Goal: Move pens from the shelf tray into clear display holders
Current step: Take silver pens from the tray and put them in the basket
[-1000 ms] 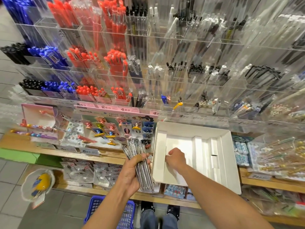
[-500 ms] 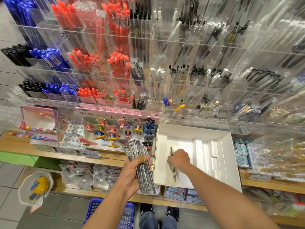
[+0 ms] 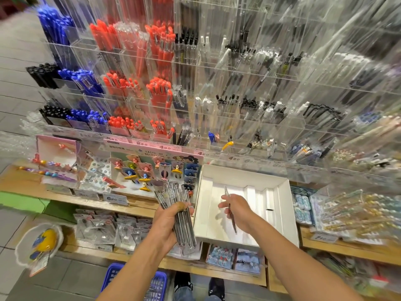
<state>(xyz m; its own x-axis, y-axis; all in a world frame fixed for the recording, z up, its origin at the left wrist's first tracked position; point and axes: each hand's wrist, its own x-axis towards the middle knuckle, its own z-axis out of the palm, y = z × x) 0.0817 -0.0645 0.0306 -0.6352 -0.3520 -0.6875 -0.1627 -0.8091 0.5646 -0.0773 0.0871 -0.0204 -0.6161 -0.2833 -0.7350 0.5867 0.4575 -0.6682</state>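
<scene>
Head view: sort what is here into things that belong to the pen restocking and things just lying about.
Job:
white tray
single pen held by the right hand
bundle of pens gripped by the left hand
clear display holders

Lying about:
character pen display
blue basket
carded packets

Both forearms are bare, with no sleeves, watch or rings showing on the left hand point(image 3: 168, 222) or the right hand point(image 3: 237, 210). At the bottom centre of the frame, blue jeans point(image 3: 184, 295) meet dark shoes point(image 3: 183, 281) with black laces.
</scene>
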